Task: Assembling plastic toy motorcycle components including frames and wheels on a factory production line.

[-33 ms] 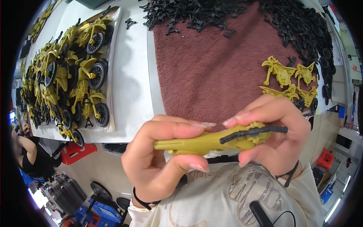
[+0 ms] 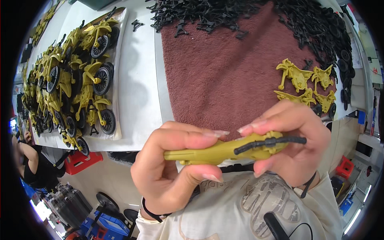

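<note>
Between my two hands, above the near edge of the table, is an olive-yellow toy motorcycle body (image 2: 212, 152), seen from its top. My left hand (image 2: 160, 164) is closed on its narrow end, fingers on the far side and thumb on the near side. The other end, by the black handlebar (image 2: 270, 142), is pinched between the thumb and fingers of my right hand (image 2: 300, 140). The underside of the body is hidden.
A tray (image 2: 119, 100) at the left is piled with assembled yellow toy motorcycles (image 2: 64, 80). Small black parts (image 2: 204, 16) heap along the far side of a brown towel (image 2: 224, 80). Yellow body halves (image 2: 298, 76) and black wheels (image 2: 345, 60) lie at the right. Someone's arm (image 2: 30, 156) shows at far left.
Both hands and the motorcycle body have shifted very slightly to the right. The grip looks the same.
</note>
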Available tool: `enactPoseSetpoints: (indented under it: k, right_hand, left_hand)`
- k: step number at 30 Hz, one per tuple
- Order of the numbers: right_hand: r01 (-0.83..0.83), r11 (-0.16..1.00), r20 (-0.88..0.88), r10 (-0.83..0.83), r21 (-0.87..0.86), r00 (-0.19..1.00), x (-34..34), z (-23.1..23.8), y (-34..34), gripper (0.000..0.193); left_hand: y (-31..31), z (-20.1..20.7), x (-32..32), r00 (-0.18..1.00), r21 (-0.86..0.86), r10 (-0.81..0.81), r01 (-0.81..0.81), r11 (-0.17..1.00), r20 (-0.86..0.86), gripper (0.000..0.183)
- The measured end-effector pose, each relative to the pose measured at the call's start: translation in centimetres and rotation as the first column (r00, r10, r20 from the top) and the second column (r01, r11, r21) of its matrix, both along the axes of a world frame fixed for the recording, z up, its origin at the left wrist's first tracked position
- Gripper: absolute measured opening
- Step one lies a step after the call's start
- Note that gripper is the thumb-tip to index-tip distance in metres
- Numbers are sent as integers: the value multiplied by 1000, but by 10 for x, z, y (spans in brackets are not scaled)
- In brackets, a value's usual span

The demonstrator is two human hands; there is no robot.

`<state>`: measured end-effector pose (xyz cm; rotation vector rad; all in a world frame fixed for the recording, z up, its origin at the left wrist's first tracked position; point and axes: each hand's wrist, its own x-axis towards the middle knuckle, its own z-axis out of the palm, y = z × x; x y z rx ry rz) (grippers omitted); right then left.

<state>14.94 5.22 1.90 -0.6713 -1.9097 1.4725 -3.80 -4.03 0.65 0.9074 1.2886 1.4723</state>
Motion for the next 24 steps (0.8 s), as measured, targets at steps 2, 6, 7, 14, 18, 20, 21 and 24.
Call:
enactPoseSetpoints:
  k: [2, 6, 7, 14, 18, 20, 21, 24]
  right_hand:
    - [18, 999, 57, -20, 42, 998, 2, 5, -2, 55]
    - [50, 998, 27, -51, 41, 998, 1, 5, -4, 49]
    - [76, 996, 10, -76, -37, 997, 1, 4, -4, 47]
    - [-236, 963, 213, 259, -129, 942, 11, 10, 25, 50]
    - [-11, 887, 72, 50, -462, 996, 1, 18, 18, 57]
    - [45, 848, 42, -26, -528, 999, 0, 17, 15, 56]
    - [42, 848, 41, -24, -528, 999, 0, 11, 15, 56]
    - [-81, 959, -151, 41, -271, 988, -2, -8, 11, 47]
  left_hand:
    - [1, 5, 6, 998, 4, 54, -54, 999, -40, 50]
    - [4, 4, 5, 998, 42, 51, -49, 998, -38, 49]
    - [6, 3, 2, 997, 29, 18, -16, 999, -77, 50]
    - [13, 11, -4, 992, -143, -128, 127, 982, 0, 76]
    - [4, 3, -2, 992, 77, -70, 62, 995, 107, 80]
    - [8, -8, -5, 990, 81, -130, 134, 988, -49, 74]
    - [8, -9, -6, 961, 67, -179, 197, 978, -209, 69]
    - [11, -12, 3, 963, 92, -69, 96, 991, -261, 46]
